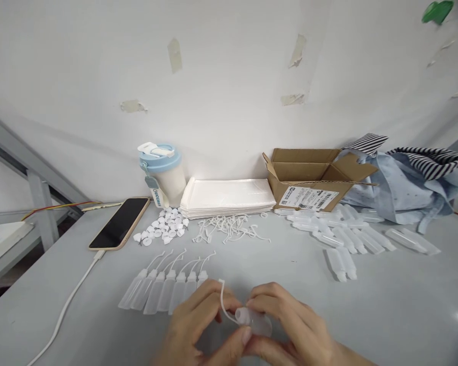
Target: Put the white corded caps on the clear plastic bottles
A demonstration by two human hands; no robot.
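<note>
My right hand [293, 325] grips a small translucent plastic squeeze bottle [261, 324] that lies tilted, with its neck towards the left. At the bottle's neck my left hand [198, 325] is closed, thumb and fingers around a thin white strap [224, 302]. The strap's free end curves upward; whether its loop is fully seated around the neck is hard to see. Just left of my hands, several bottles with straps on their necks [156, 292] lie in a row, partly hidden by my left hand. Loose white straps [229, 229] are heaped farther back.
White caps [164, 227] are piled near a blue-lidded cup [166, 175] and a phone [120, 223] on its cable. A stack of white sheets [229, 195] and an open cardboard box [309, 178] stand by the wall. Loose bottles [341, 229] and blue cloth [397, 188] lie right.
</note>
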